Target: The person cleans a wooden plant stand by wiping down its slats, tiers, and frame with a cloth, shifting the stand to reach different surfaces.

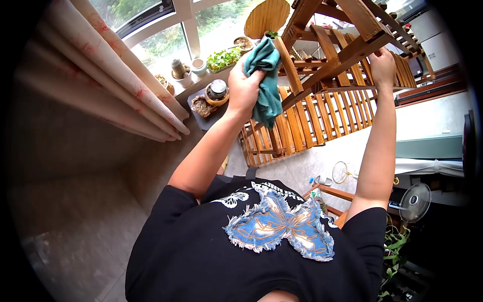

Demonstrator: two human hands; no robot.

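A crumpled green cloth (267,93) hangs from my left hand (245,86), whose fingers are closed round it beside the near end of a wooden slatted rack (322,113). The rack is brown, with several tiers and sloping side beams. Over on its right side, my right hand (383,68) is closed at the edge of an upper beam, with the fingers curled against the wood. Part of those fingers is hidden behind the beam.
Potted plants, among them a leafy green one (223,59) and a cactus (178,69), line the windowsill. A pale curtain (108,65) hangs at the left. A round woven mat (266,19) leans by the window. A fan (415,203) stands at the lower right.
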